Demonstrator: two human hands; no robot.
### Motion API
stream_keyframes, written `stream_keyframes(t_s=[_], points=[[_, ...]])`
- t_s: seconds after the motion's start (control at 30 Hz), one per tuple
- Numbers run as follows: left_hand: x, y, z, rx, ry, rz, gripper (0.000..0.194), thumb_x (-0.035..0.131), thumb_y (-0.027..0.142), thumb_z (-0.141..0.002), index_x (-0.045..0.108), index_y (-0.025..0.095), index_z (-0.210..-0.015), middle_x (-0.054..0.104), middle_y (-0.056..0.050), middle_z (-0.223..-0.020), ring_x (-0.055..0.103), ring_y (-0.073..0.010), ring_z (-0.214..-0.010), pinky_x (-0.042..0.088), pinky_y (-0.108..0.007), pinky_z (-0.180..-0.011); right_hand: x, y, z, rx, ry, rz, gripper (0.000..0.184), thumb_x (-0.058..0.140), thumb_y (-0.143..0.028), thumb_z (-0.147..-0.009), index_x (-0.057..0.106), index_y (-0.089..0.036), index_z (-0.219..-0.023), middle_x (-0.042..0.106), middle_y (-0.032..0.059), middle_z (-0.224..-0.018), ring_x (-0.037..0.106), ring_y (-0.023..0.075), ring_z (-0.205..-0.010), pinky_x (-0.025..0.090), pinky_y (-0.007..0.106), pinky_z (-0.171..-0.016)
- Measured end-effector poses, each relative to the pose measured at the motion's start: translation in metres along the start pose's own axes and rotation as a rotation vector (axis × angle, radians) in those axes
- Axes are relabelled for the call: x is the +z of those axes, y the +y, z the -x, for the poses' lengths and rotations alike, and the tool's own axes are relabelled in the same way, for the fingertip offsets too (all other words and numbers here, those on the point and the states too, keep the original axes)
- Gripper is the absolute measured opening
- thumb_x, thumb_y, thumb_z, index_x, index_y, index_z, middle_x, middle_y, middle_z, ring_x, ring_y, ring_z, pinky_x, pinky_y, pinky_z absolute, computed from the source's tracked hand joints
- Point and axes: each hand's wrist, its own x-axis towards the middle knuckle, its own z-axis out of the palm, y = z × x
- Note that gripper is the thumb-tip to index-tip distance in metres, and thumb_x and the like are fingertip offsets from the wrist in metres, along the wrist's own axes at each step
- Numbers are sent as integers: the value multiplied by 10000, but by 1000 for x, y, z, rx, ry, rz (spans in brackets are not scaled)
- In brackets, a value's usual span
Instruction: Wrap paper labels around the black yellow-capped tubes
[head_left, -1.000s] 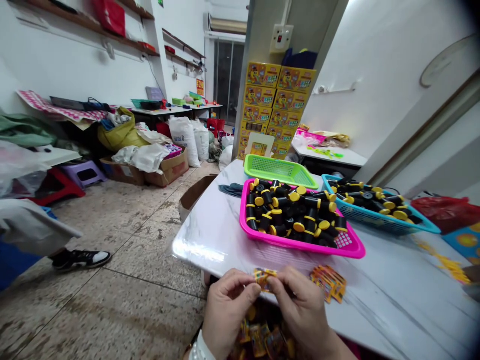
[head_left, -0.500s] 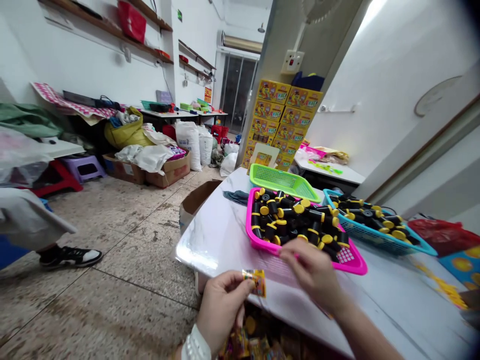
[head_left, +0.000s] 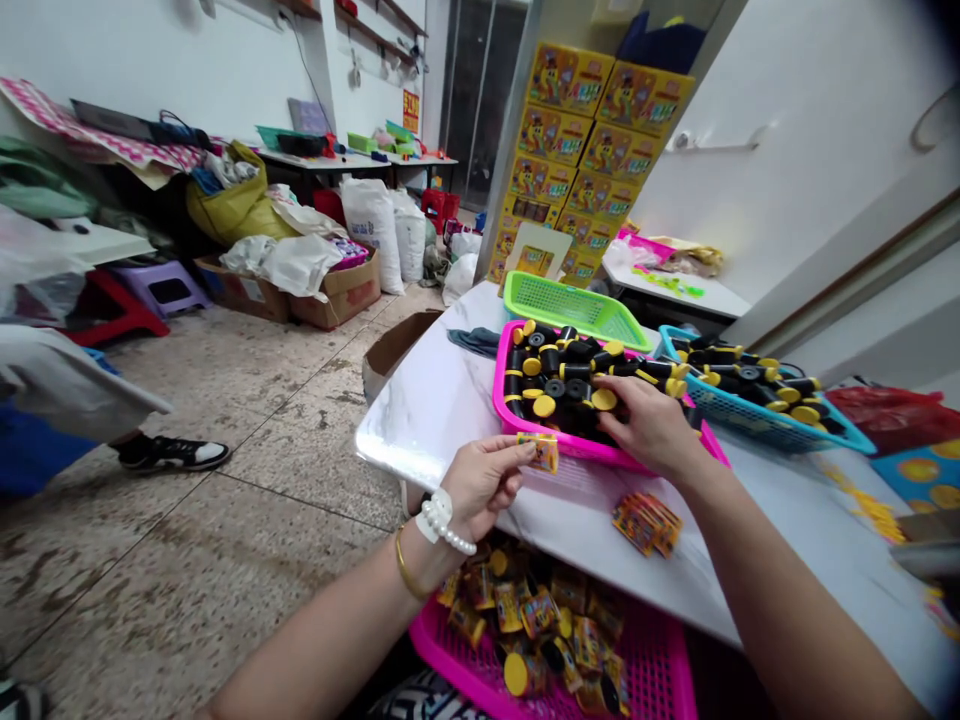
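Observation:
My left hand (head_left: 484, 482) pinches a small yellow sticker label (head_left: 541, 452) at the front edge of the white table (head_left: 442, 410). My right hand (head_left: 651, 422) reaches into the pink basket (head_left: 568, 447) of black tubes with yellow caps (head_left: 559, 375), its fingers curled among them; what they grip is hidden. A small stack of labels (head_left: 645, 522) lies on the table below my right wrist. On my lap a second pink basket (head_left: 637, 680) holds several labelled tubes (head_left: 532, 615).
A green basket (head_left: 566, 308) and a blue basket of tubes (head_left: 750, 395) stand behind the pink one. Yellow cartons (head_left: 589, 150) are stacked by the pillar. An open cardboard box (head_left: 397, 350) sits left of the table. Another person's shoe (head_left: 176, 452) is on the floor at left.
My hands have separated. The right hand let go of the label and moved up into the pink basket. The left hand keeps the label. The camera tilted down, showing the lap basket.

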Motion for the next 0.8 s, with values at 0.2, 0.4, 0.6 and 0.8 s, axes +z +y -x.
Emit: stream_keyframes(t_s=[0.2, 0.4, 0.6, 0.8], points=[[11, -8, -7, -28, -5, 71, 217, 841, 168, -709, 713, 68, -853, 664, -24, -734, 385, 16, -402, 153, -106, -326, -11, -52, 53, 407, 333, -821, 404, 743, -330, -852, 664, -243, -1238, 731, 86, -1154, 722, 233, -1002, 600, 389, -886], [18, -14, -8, -65, -63, 133, 239, 841, 168, -721, 714, 67, -897, 621, 1, -728, 383, 20, -416, 159, -101, -326, 0, -82, 73, 556, 260, -1169, 348, 780, -347, -832, 706, -223, -1149, 759, 104, -1115, 737, 244, -996, 624, 373, -844], [15, -17, -9, -96, -93, 223, 160, 793, 152, -748, 680, 88, -842, 640, -14, -785, 375, 22, -418, 149, -98, -323, -3, -92, 70, 556, 315, -1017, 290, 784, -327, -819, 713, -209, -1075, 767, 85, -1027, 748, 220, -906, 633, 374, -846], [13, -22, -10, -73, -81, 228, 214, 824, 187, -713, 662, 88, -814, 582, 18, -679, 351, 15, -402, 122, -119, -329, -1, -104, 73, 502, 271, -979, 283, 768, -313, -836, 660, -220, -1081, 740, 108, -1159, 733, 228, -1005, 617, 378, -895]])
